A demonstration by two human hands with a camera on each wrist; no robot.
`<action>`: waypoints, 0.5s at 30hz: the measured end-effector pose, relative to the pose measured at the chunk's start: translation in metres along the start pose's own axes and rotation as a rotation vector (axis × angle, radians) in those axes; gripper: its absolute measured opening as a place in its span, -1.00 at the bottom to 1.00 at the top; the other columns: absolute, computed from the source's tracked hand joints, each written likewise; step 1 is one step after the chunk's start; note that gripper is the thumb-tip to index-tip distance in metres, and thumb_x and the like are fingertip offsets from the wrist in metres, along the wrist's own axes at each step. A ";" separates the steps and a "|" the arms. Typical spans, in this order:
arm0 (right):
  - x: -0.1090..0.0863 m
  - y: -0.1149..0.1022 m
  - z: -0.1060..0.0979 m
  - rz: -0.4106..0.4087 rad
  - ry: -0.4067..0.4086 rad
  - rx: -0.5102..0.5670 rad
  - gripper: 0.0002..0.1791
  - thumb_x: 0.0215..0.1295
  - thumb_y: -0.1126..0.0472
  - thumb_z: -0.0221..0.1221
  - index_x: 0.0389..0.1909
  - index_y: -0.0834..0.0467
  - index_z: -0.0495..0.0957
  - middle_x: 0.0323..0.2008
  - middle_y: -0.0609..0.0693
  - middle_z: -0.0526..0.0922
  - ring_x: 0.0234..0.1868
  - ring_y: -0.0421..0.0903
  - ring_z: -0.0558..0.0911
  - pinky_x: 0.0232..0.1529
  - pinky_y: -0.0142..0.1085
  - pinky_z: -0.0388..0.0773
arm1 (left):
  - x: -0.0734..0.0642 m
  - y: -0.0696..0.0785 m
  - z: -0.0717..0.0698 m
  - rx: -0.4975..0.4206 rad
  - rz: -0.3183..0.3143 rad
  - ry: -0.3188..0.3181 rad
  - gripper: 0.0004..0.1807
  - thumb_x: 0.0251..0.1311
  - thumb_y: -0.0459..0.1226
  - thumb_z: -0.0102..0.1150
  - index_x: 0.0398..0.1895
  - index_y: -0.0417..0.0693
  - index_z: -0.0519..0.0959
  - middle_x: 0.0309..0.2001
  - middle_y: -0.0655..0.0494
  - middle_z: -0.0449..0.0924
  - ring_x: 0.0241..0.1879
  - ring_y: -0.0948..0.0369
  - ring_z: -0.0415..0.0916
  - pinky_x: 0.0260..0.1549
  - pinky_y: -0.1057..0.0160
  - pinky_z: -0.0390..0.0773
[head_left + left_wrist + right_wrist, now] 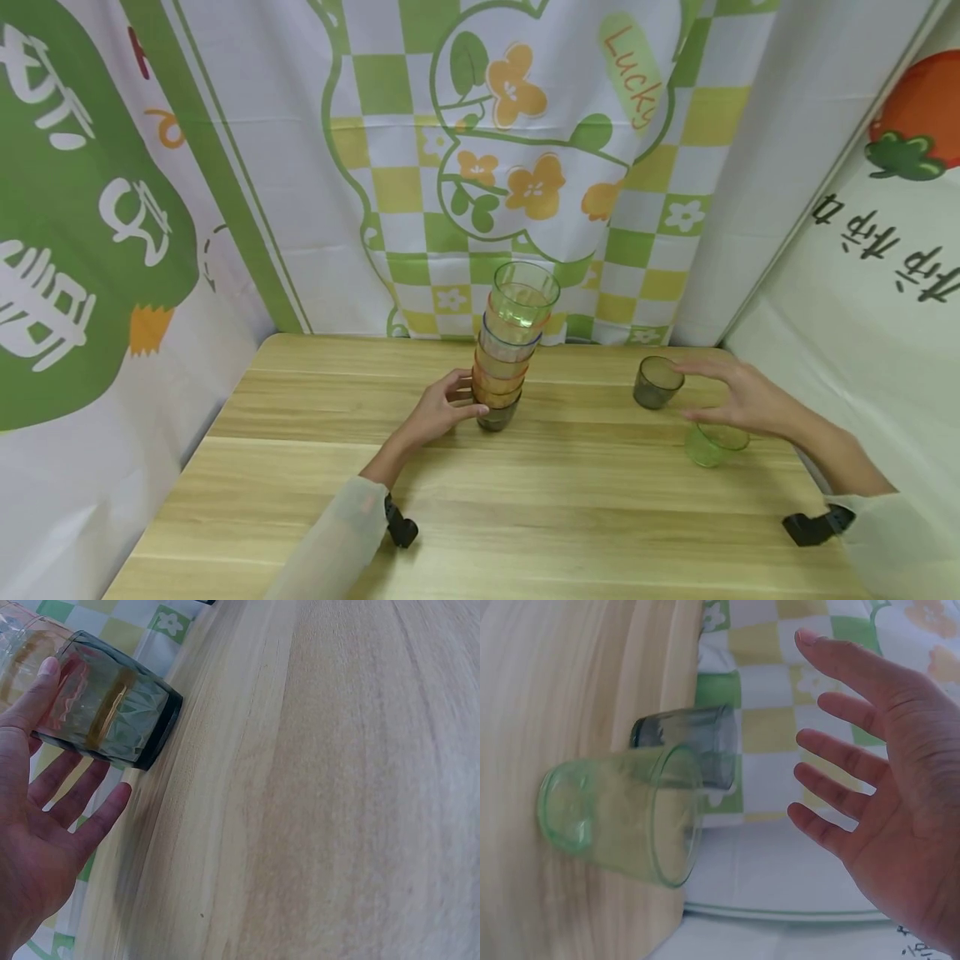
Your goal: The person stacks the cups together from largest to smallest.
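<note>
A tall stack of clear tinted cups (501, 371) stands at the middle of the table, leaning slightly right, with a green cup on top and a dark grey one at the bottom. My left hand (441, 410) holds it low down, thumb across the near side and some fingers behind. In the left wrist view the thumb lies along the dark bottom cup (142, 712). On the right, my right hand (750, 400) hovers with parted fingers and nothing in them, above a green cup (705, 447) and beside a dark grey cup (654, 392). Both cups are upright.
The wooden table (570, 517) ends at a printed curtain (405, 192) just behind the stack. More printed cloth hangs at the left (90, 250) and right (862, 308) sides. Each wrist carries a small black camera.
</note>
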State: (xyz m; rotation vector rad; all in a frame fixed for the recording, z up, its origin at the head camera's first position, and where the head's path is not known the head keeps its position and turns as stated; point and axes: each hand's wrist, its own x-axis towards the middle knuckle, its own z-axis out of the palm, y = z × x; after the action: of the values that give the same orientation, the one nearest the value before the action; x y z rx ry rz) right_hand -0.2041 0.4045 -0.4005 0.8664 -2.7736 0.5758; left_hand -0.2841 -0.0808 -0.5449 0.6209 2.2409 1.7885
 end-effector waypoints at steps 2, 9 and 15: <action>-0.006 0.003 0.000 0.039 -0.028 0.014 -0.22 0.01 0.11 0.64 0.26 0.30 0.61 0.21 0.38 0.65 0.18 0.47 0.59 0.08 0.42 0.55 | 0.000 0.000 0.000 0.003 -0.002 0.006 -0.28 0.22 -0.09 0.58 0.43 0.10 0.50 0.42 -0.07 0.50 0.35 -0.12 0.54 0.29 -0.13 0.59; -0.021 0.013 0.004 0.058 -0.063 -0.030 -0.18 -0.01 0.07 0.66 0.26 0.33 0.60 0.20 0.34 0.66 0.18 0.41 0.62 0.09 0.31 0.58 | 0.001 -0.001 0.001 0.002 -0.007 0.009 -0.28 0.22 -0.09 0.58 0.43 0.08 0.50 0.42 -0.08 0.51 0.35 -0.12 0.54 0.29 -0.14 0.59; -0.031 0.020 0.009 0.063 -0.075 -0.035 -0.13 -0.06 0.05 0.68 0.26 0.34 0.59 0.20 0.34 0.66 0.15 0.42 0.63 0.05 0.28 0.62 | 0.001 0.000 0.001 0.003 -0.003 0.012 -0.28 0.22 -0.10 0.57 0.43 0.07 0.50 0.43 -0.10 0.50 0.34 -0.13 0.54 0.29 -0.14 0.59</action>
State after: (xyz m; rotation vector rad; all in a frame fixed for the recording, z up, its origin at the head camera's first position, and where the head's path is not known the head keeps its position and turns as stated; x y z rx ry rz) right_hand -0.1909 0.4312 -0.4236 0.8122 -2.8782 0.5141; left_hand -0.2843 -0.0796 -0.5453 0.6086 2.2510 1.7926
